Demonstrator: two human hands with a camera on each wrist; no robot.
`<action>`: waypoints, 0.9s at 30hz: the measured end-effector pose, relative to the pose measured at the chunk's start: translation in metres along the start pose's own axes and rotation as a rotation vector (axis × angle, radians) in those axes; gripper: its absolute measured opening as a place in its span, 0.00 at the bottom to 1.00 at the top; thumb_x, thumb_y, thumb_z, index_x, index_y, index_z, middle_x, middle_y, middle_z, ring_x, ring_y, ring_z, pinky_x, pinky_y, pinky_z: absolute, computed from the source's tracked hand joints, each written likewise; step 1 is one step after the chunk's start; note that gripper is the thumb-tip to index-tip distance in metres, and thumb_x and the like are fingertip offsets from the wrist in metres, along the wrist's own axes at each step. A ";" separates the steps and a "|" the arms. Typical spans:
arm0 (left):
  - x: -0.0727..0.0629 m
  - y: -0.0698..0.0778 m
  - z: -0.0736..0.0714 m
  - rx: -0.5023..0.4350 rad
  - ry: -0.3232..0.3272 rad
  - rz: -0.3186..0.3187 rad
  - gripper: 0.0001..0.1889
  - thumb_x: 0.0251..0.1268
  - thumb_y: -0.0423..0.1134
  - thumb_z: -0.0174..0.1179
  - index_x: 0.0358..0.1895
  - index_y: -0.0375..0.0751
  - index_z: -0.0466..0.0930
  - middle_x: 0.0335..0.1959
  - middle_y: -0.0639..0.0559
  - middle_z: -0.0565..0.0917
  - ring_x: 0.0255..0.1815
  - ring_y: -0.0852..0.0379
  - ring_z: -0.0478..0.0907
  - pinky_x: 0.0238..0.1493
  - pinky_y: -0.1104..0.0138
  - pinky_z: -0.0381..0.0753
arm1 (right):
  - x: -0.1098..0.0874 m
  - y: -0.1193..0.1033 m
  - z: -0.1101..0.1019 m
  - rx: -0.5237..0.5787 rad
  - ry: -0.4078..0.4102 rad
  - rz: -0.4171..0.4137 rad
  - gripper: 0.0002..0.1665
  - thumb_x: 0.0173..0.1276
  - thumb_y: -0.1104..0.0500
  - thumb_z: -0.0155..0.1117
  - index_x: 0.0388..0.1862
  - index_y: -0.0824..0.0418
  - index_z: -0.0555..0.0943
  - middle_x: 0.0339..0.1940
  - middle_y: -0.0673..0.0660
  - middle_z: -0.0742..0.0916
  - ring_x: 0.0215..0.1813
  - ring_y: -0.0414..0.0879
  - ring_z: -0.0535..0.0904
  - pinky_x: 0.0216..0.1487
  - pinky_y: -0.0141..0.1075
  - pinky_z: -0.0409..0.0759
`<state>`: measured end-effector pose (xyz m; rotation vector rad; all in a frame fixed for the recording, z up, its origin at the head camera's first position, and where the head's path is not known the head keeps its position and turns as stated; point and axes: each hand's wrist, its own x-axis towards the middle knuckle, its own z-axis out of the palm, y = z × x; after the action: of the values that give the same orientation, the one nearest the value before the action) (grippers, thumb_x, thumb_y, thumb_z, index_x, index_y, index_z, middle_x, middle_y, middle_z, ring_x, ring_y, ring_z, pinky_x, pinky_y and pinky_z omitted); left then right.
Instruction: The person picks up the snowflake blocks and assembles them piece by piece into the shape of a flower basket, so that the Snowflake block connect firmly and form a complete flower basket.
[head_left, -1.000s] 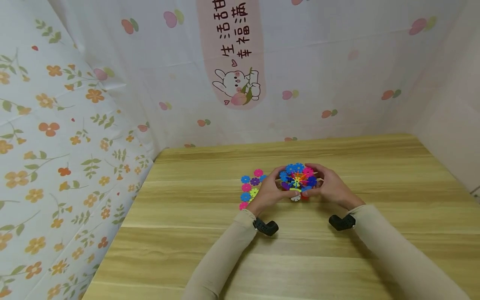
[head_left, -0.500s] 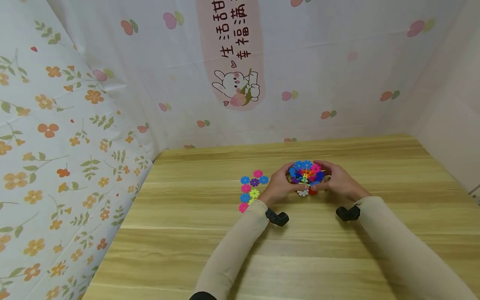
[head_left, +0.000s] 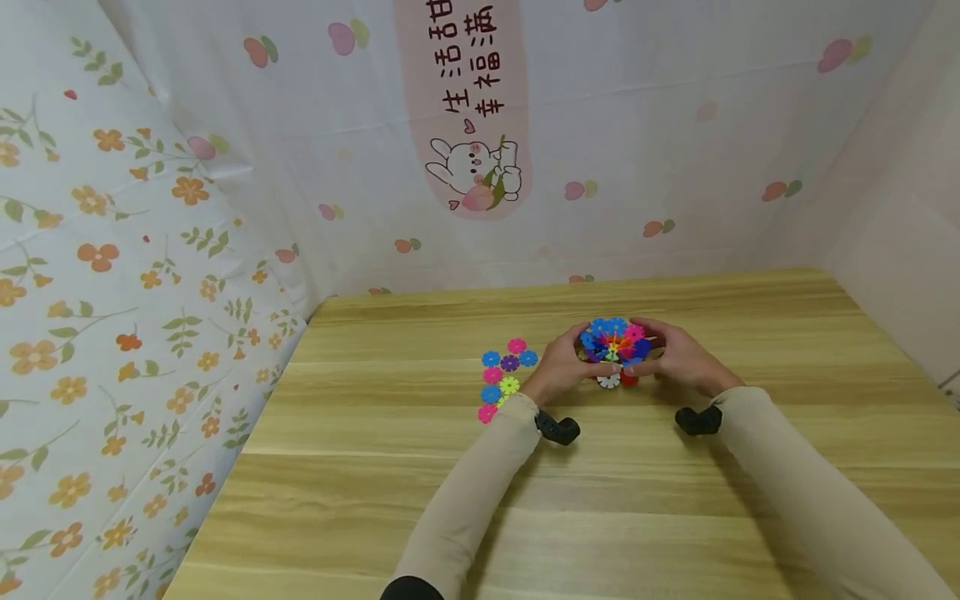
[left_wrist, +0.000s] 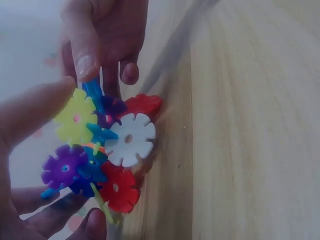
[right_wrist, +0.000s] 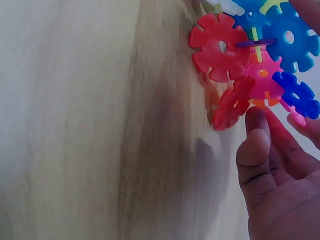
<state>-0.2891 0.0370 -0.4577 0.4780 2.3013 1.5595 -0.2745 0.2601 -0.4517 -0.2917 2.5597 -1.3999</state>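
Between both hands is a rounded flower-like build of interlocking plastic snowflake discs (head_left: 615, 337), in blue, pink, purple, red, yellow and white. My left hand (head_left: 558, 368) grips its left side, the thumb on a yellow disc (left_wrist: 75, 119) and the fingers curled behind a purple disc (left_wrist: 62, 167). From the other side my right hand (head_left: 684, 360) holds it, with the thumb at the front and fingers round the back. A white disc (left_wrist: 131, 141) and red discs (right_wrist: 220, 47) form the underside, close over the table. The hands hide part of the build's sides.
Left of the hands, several loose snowflake discs (head_left: 510, 362) in pink, blue, purple and yellow lie flat on the wooden table (head_left: 360, 467). The left forearm partly covers this group. A patterned cloth (head_left: 637, 150) hangs behind the table's back edge.
Both hands have carried the disc build to the right and slightly away, mostly in the first half second. More of the loose discs now show beside the left hand.
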 end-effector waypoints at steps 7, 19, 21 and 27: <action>-0.032 -0.003 -0.054 -0.148 0.057 0.062 0.32 0.60 0.42 0.63 0.68 0.44 0.63 0.60 0.42 0.71 0.59 0.45 0.70 0.55 0.55 0.72 | -0.008 -0.016 -0.008 -0.020 0.125 -0.112 0.54 0.54 0.51 0.72 0.73 0.59 0.53 0.64 0.67 0.67 0.60 0.63 0.64 0.54 0.56 0.67; -0.126 -0.045 -0.114 -0.239 0.279 -0.218 0.12 0.63 0.32 0.58 0.46 0.27 0.79 0.34 0.40 0.82 0.25 0.57 0.79 0.26 0.68 0.80 | -0.002 -0.088 0.053 -0.228 0.224 -0.426 0.19 0.54 0.61 0.72 0.46 0.62 0.80 0.41 0.57 0.83 0.42 0.52 0.77 0.38 0.45 0.76; -0.128 -0.049 -0.109 -0.134 0.275 -0.205 0.11 0.58 0.31 0.62 0.42 0.28 0.81 0.29 0.44 0.82 0.21 0.58 0.77 0.23 0.68 0.79 | 0.003 -0.098 0.075 -0.283 0.074 -0.429 0.16 0.56 0.60 0.71 0.44 0.61 0.81 0.37 0.56 0.83 0.39 0.48 0.77 0.37 0.42 0.77; -0.128 -0.055 -0.091 0.232 0.323 -0.110 0.14 0.43 0.34 0.72 0.36 0.35 0.83 0.23 0.51 0.81 0.21 0.60 0.76 0.22 0.67 0.76 | 0.022 -0.108 0.136 -0.510 -0.189 -0.382 0.20 0.54 0.59 0.72 0.46 0.63 0.82 0.35 0.54 0.83 0.38 0.47 0.77 0.40 0.40 0.76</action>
<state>-0.2202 -0.1142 -0.4676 0.1552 2.7182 1.4098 -0.2501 0.0875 -0.4346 -0.9852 2.7496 -0.7296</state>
